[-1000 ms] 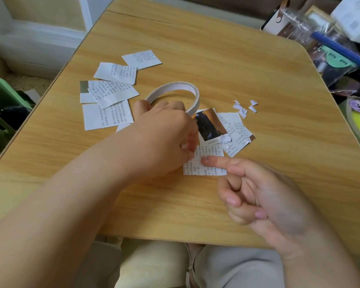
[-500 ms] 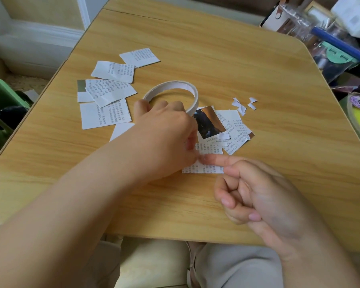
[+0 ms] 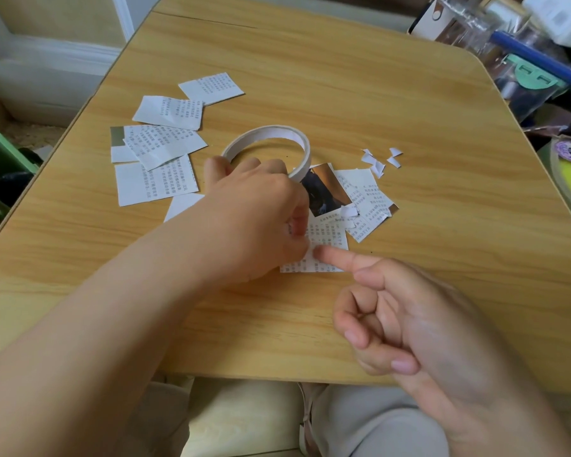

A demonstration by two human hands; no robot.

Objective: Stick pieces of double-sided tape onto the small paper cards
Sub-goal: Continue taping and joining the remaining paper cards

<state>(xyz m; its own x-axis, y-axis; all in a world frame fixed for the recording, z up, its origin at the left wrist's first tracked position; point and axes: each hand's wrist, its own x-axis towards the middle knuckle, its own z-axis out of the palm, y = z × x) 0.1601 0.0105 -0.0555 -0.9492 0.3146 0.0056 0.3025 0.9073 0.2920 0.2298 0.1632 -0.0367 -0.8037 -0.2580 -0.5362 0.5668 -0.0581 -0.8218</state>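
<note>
The left forearm reaches in from the lower left, bare to the wrist, and the left hand lies knuckles up with its fingers curled down and inward, the fingertips hidden beneath the hand. The right hand comes in from the lower right, palm turned to the left. Its index finger stretches straight out toward the left hand's fingertips, nearly touching them, while the other three fingers fold into the palm.
</note>
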